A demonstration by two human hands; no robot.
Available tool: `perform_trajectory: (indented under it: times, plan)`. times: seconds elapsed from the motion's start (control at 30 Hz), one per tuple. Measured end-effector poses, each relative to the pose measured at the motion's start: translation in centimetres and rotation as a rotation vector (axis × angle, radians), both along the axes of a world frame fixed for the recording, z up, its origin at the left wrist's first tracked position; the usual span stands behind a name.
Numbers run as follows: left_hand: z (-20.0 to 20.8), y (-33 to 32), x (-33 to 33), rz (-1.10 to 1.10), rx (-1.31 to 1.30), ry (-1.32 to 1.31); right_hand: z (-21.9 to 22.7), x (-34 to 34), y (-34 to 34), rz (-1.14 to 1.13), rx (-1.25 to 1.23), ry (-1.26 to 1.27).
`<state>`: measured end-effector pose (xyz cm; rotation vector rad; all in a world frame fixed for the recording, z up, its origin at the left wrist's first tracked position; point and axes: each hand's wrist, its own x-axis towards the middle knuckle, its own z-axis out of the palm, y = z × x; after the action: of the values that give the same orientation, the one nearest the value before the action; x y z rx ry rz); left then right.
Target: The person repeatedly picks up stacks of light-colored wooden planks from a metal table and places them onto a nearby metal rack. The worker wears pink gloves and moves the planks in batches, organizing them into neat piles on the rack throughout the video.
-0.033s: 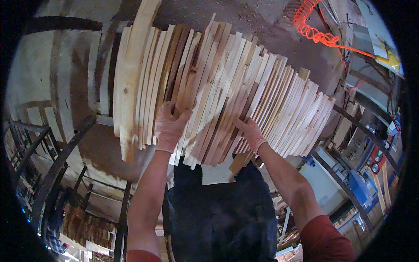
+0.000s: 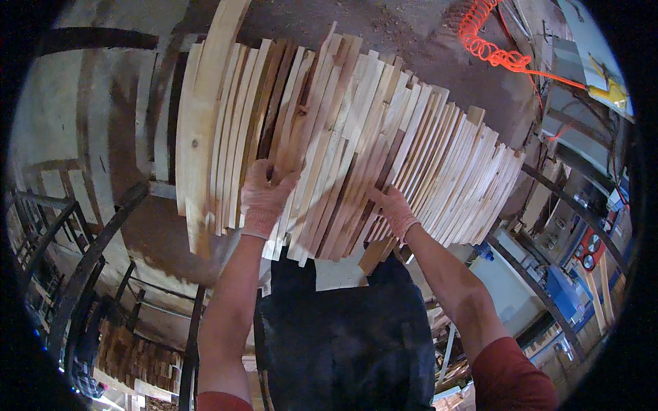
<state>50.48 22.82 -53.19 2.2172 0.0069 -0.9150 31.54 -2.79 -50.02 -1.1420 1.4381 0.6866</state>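
A long row of narrow wooden strips (image 2: 343,151) stands packed side by side in front of me, pale for the most part, with a few darker brown ones. My left hand (image 2: 266,200), in a pinkish knit glove, grips strips left of the middle, thumb and fingers curled at their near part. Further right, my right hand (image 2: 395,209), gloved the same way, has its thumb and fingers closed on strips; some fingertips are hidden among the wood. One wider board (image 2: 205,130) with a knot lies at the row's left end, sticking out beyond the others.
A black apron (image 2: 346,342) covers my front, close to the strips. Dark metal rails (image 2: 96,243) curve along the left, with stacked wood (image 2: 137,356) below. An orange coiled hose (image 2: 483,44) hangs at the upper right. Another rail (image 2: 541,291) and a blue object (image 2: 565,294) are at the right.
My left hand and the strips at the left end have shifted very slightly left. My right hand stays in place.
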Motion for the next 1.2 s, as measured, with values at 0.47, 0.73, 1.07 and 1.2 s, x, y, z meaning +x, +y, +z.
perform_trajectory:
  times: [0.47, 0.73, 1.07, 1.2]
  plan:
    - [-0.7, -2.1, 1.9, 0.023, -0.319, 0.247, 1.9, 1.4, -1.2, 0.096, -0.127, -0.162]
    - [1.6, -5.8, 0.9, -0.048, -0.2, 0.248, -1.3, 0.0, -2.0, -0.19, -0.032, -0.321]
    - [13.3, -6.9, -3.8, -0.114, -0.183, 0.002, 3.4, -4.3, -2.2, -0.448, 0.079, -0.421]
    - [22.7, -8.0, -4.9, -0.117, -0.186, -0.052, 5.3, -6.6, -1.7, -0.796, 0.222, -0.587]
